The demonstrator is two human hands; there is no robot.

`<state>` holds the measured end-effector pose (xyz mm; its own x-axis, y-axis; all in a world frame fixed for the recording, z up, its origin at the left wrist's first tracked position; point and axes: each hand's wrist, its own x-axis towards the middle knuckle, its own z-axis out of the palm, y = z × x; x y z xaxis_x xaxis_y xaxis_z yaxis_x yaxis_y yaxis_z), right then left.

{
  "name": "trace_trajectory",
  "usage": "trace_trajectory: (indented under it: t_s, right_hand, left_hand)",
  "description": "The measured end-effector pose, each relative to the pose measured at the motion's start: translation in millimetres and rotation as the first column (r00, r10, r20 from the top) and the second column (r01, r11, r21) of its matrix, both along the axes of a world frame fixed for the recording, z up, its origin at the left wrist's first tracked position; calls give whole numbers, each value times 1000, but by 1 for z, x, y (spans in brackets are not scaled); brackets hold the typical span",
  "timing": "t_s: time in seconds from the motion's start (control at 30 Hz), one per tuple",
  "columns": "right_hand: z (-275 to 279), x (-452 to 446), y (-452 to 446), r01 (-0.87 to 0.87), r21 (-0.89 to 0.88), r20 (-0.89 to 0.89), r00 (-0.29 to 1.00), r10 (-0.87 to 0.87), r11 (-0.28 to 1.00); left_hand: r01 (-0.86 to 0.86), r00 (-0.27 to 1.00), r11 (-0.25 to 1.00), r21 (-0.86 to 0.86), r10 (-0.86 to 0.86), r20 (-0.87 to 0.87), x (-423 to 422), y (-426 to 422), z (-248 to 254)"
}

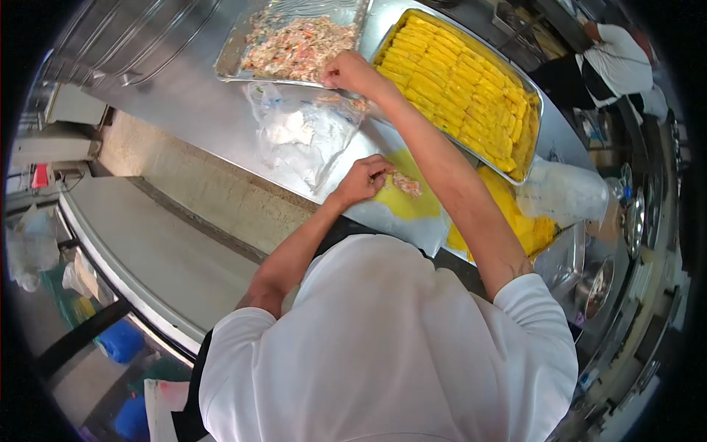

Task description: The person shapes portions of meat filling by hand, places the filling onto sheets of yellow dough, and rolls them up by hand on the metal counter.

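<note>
A thin yellow wrapper sheet (403,202) lies on white paper at the table's near edge, with a small strip of chopped filling (406,185) on it. Beside that strip is my left hand (366,179), its fingers curled at the sheet's left side; what is between them is hidden. My right hand (345,72) reaches to the near right corner of a metal tray (230,57) of pinkish chopped filling (302,46). Its fingers are bent together against the filling, and their contents cannot be made out.
Rows of yellow rolls (453,85) fill a deep tray at the right. More yellow sheets (508,214) lie below it, near a clear plastic container (563,190). A plastic bag with white contents (294,132) sits left of my hands. Another person (618,62) stands at far right.
</note>
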<state>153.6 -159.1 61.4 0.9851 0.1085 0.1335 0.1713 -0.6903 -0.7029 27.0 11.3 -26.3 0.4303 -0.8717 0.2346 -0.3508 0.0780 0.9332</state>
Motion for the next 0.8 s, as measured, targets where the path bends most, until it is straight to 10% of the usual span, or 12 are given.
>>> trace_trajectory:
  t_s: [0.13, 0.43, 0.73, 0.8]
  right_hand:
    - [20, -69, -7, 180, 416, 4, 980, -200, 891]
    - [-30, -251, 3, 401, 72, -350, 867, -354, 913]
    - [-51, -284, 19, 541, -120, 21, 840, -542, 833]
    - [-49, -292, 28, 561, -106, 9, 826, -563, 821]
  left_hand:
    - [-12, 999, 1000, 1, 12, 38, 0, 0, -3]
    - [9, 1000, 999, 39, -8, -21, 1, -3, 3]
    - [52, 998, 982, 180, -47, -31, -17, -12, 22]
    - [19, 976, 991, 134, -48, 211, -25, -14, 23]
